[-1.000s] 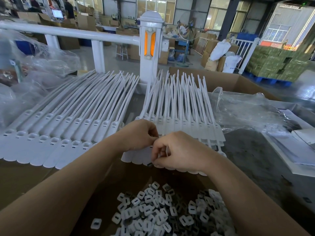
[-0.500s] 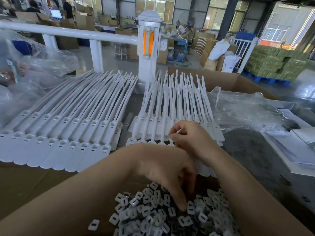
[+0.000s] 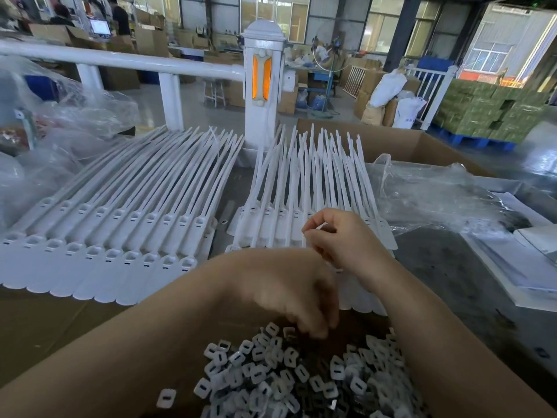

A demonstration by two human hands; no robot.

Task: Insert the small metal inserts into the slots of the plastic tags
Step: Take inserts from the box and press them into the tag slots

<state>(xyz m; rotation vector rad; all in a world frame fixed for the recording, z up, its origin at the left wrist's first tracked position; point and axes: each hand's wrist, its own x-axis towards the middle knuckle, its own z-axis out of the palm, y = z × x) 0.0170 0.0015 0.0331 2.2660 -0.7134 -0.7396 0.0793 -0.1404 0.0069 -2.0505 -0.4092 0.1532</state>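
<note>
Two fanned batches of white plastic tags lie on the table: a left batch (image 3: 120, 251) with open slots in its heads, and a right batch (image 3: 301, 182). A heap of small white and metal inserts (image 3: 271, 375) fills the cardboard box (image 3: 60, 327) closest to me. My left hand (image 3: 295, 297) hangs blurred just above the heap's far edge, fingers bunched downward; anything between them is hidden. My right hand (image 3: 340, 239) rests on the right batch, thumb and forefinger pinched at one tag's stem.
A crumpled clear plastic bag (image 3: 437, 197) lies right of the tags, with white sheets (image 3: 512, 267) beyond it. More plastic bags (image 3: 60, 116) pile up at the left. A white railing post (image 3: 263, 86) stands behind the tags. One loose insert (image 3: 166, 398) sits apart in the box.
My left hand left the right tag batch, dipped into the insert heap, and now has its fingers drawn together just above it. My right hand shifted slightly right on the tags.
</note>
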